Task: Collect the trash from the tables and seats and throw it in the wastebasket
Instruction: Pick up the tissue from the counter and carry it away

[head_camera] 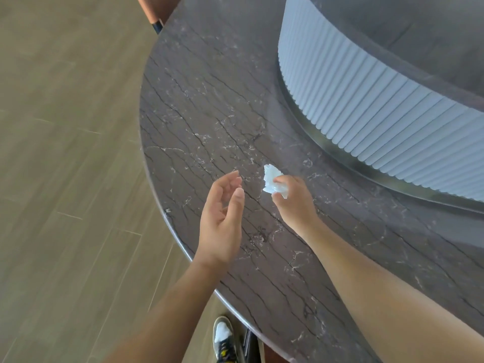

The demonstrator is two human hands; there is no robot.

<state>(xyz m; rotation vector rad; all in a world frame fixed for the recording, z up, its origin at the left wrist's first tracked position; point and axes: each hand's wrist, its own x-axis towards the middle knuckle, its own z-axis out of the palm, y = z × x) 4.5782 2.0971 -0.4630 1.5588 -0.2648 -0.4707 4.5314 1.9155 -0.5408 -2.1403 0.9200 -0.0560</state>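
Right hand (293,197) pinching crumpled tissue (272,180) above dark marble worktop (209,113); left hand (222,218) open, empty, just beside.

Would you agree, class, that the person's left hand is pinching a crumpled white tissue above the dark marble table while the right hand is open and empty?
Not quite: the hands are swapped. In the head view, the right hand pinches the crumpled white tissue in its fingers above the dark marble table, while the left hand is open and empty.
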